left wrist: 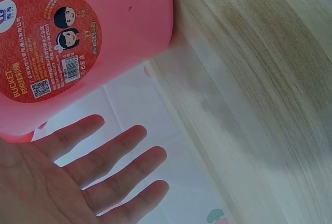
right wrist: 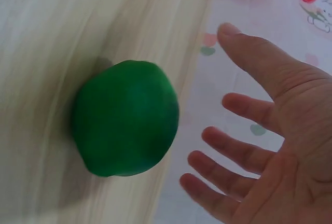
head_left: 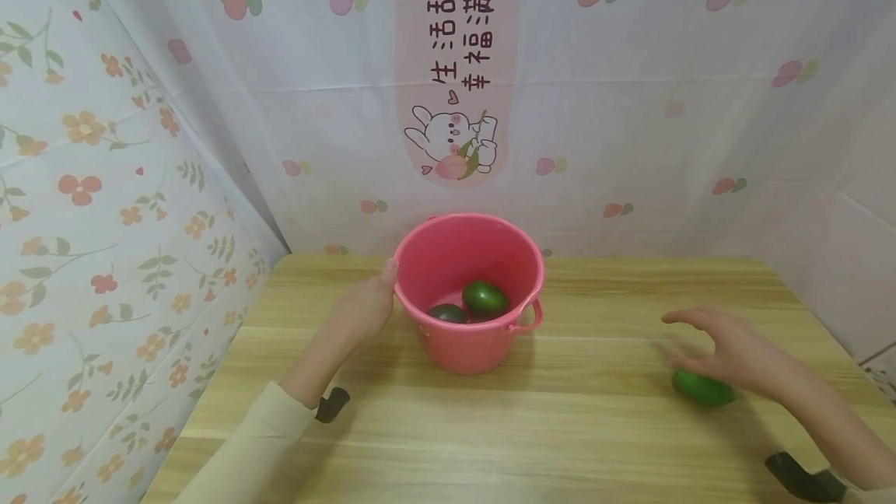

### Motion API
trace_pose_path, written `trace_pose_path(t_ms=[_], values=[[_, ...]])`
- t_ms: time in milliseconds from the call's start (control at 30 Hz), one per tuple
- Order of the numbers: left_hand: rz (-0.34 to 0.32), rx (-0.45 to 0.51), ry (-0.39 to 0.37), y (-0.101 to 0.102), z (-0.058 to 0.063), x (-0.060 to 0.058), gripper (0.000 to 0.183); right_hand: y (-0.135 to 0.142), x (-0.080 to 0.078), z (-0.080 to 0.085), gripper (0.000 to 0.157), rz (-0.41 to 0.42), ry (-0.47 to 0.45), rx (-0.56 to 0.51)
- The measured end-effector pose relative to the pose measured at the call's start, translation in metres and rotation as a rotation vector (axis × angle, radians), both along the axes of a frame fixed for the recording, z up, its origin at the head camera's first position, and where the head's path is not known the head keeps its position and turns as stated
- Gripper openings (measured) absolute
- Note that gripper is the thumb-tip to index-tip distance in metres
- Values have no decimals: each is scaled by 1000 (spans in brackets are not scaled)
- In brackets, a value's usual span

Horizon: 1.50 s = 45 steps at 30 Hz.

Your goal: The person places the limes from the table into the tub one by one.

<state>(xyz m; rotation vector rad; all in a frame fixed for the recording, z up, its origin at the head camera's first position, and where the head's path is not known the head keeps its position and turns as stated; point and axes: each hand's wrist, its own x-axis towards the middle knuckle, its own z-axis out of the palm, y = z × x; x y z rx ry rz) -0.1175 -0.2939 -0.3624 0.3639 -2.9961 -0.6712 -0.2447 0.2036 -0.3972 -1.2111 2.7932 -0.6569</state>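
Observation:
A pink bucket [head_left: 470,348] stands on the wooden table. Two dark green, smooth, rounded fruits lie inside it: one fruit [head_left: 486,299] shows whole, while the rim partly hides the other fruit [head_left: 448,313]. At the bucket's left side is my left hand [head_left: 364,306], its thumb by the rim. The left wrist view shows that hand's fingers [left wrist: 116,154] straight and spread. Over on the right, my right hand [head_left: 738,356] hovers just above a bright green, fruit-like object [right wrist: 127,120], with fingers extended and apart from it. The object's exact kind cannot be told.
A pale curtain [head_left: 616,138] printed with peaches and a rabbit hangs behind the table's back edge. To the left hangs a floral cloth [head_left: 84,255]. The bucket's handle [head_left: 535,319] hangs at its right side. Bare wood [head_left: 595,341] lies between bucket and green object.

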Motion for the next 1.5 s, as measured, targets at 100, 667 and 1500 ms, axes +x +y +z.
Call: trace_pose_path(t_ms=[100, 667, 1500], values=[[-9, 1, 5, -1, 0, 0, 95, 4, 0, -3, 69, 11, -27, 45], [-20, 4, 34, -1, -1, -1, 91, 17, -2, -19, 54, 68, -251, 123], [-28, 6, 40, 0, -3, -1, 94, 9, -2, -19, 51, 79, -161, 108]])
